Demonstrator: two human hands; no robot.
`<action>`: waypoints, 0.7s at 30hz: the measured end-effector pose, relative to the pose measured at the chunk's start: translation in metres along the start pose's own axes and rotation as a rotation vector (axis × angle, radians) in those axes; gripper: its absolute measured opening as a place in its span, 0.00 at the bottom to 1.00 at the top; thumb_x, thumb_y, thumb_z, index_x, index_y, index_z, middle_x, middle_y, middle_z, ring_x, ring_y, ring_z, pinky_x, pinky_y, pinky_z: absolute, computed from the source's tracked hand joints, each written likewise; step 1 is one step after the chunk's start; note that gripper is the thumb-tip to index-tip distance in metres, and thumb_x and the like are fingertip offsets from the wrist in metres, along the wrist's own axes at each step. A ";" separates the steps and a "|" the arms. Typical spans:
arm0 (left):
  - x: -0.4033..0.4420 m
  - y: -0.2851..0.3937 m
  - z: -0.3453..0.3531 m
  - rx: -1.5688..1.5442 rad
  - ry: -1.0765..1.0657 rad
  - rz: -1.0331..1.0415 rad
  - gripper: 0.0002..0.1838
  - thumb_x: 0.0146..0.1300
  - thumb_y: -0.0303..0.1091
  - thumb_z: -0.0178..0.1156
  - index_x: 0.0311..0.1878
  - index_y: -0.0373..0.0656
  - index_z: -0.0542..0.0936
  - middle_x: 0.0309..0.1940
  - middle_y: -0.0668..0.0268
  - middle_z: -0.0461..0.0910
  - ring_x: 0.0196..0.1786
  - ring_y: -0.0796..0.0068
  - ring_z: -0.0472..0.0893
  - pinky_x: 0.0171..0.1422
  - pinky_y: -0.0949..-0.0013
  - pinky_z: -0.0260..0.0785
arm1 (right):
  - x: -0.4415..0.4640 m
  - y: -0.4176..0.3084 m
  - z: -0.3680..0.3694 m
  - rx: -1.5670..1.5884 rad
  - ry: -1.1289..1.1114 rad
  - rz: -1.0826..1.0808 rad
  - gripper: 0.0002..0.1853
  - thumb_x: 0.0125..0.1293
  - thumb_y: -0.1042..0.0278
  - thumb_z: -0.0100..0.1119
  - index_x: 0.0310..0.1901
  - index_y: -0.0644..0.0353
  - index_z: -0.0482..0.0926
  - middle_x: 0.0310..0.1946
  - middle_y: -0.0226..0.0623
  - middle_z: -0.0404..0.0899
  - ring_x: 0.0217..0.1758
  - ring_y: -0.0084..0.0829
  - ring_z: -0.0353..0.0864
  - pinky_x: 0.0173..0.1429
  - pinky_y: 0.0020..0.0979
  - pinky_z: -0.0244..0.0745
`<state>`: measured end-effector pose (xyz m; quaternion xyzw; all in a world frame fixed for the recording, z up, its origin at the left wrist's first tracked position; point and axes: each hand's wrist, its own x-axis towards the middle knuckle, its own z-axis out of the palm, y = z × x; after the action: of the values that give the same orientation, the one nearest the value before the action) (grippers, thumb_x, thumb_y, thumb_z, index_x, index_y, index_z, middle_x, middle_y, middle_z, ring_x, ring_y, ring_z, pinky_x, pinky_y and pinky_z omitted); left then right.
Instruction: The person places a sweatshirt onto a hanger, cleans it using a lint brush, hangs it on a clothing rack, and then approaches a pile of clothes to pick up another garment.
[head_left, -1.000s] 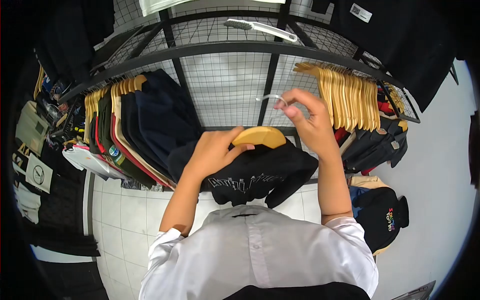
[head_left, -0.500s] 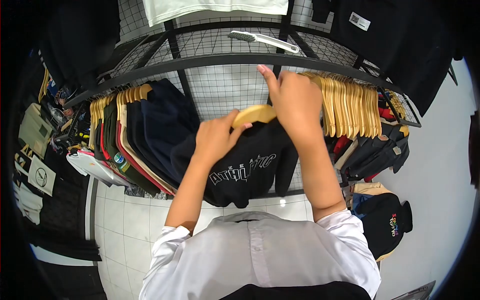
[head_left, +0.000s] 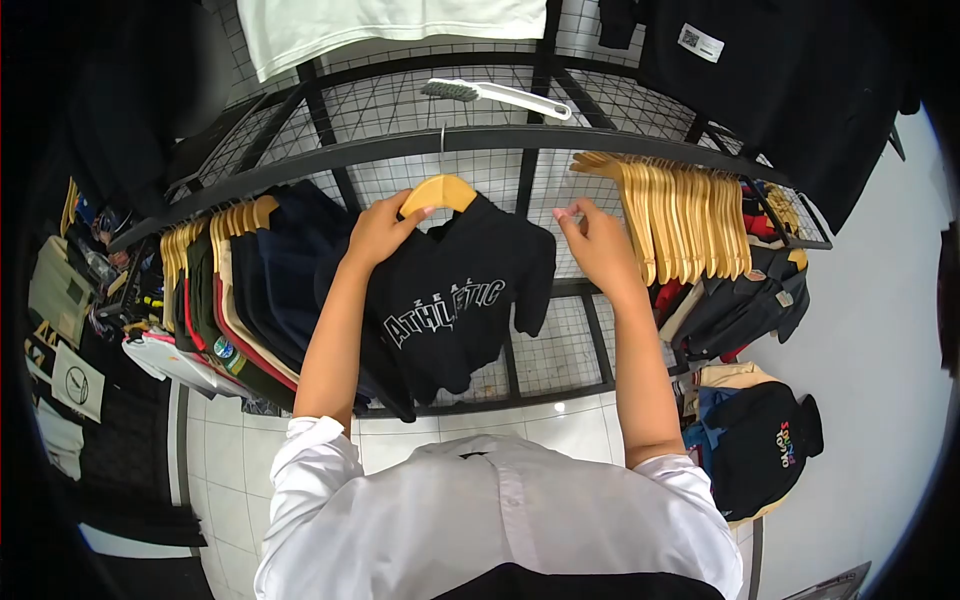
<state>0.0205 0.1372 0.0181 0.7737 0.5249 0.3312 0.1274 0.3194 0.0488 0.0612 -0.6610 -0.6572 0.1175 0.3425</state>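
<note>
My left hand (head_left: pixel 385 230) is closed on the shoulder of a wooden hanger (head_left: pixel 440 190), thumb in front. From the hanger hangs a black hoodie (head_left: pixel 450 310) with white "ZEAL ATHLETIC" lettering. The hanger's metal hook reaches up to the black rail (head_left: pixel 400 145); I cannot tell whether it is hooked over it. To the right of the hoodie, my right hand (head_left: pixel 597 245) is held apart from it with nothing in it, fingers loosely bent. Close by on its right is a row of bare wooden hangers (head_left: pixel 690 215).
Dark, green, red and beige garments (head_left: pixel 250 290) hang on the left part of the rail. A white brush (head_left: pixel 500 98) with dark bristles lies on the mesh shelf above. A white shirt (head_left: pixel 390 25) and black clothing (head_left: pixel 770 100) hang higher up. Another black top (head_left: pixel 755 445) is at lower right.
My right hand has come off the hanger and moved down, away from the hoodie. The hanger and hoodie have shifted left with my left hand, and the hook now shows at the rail.
</note>
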 end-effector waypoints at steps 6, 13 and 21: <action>0.015 -0.019 0.004 0.018 0.002 0.050 0.22 0.63 0.51 0.57 0.51 0.44 0.79 0.28 0.56 0.80 0.34 0.56 0.80 0.41 0.65 0.69 | 0.062 0.060 0.077 -0.061 0.113 -0.480 0.23 0.63 0.55 0.61 0.52 0.64 0.74 0.43 0.50 0.79 0.45 0.41 0.80 0.51 0.38 0.73; 0.032 -0.035 -0.004 0.270 0.031 0.280 0.16 0.68 0.44 0.51 0.47 0.42 0.78 0.44 0.59 0.72 0.54 0.57 0.72 0.69 0.53 0.53 | 0.100 0.074 0.148 0.088 -0.106 -0.528 0.23 0.64 0.57 0.60 0.53 0.66 0.70 0.46 0.52 0.76 0.51 0.50 0.75 0.57 0.40 0.70; 0.041 -0.044 0.009 0.200 0.013 0.240 0.17 0.69 0.47 0.50 0.47 0.43 0.78 0.45 0.61 0.74 0.54 0.58 0.72 0.71 0.39 0.45 | 0.100 0.103 0.138 0.056 -0.043 -0.533 0.19 0.65 0.60 0.58 0.49 0.67 0.71 0.41 0.51 0.77 0.48 0.51 0.75 0.53 0.42 0.70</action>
<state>0.0037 0.1938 0.0027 0.8376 0.4597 0.2952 0.0061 0.3280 0.1949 -0.0739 -0.4522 -0.8117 0.0555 0.3654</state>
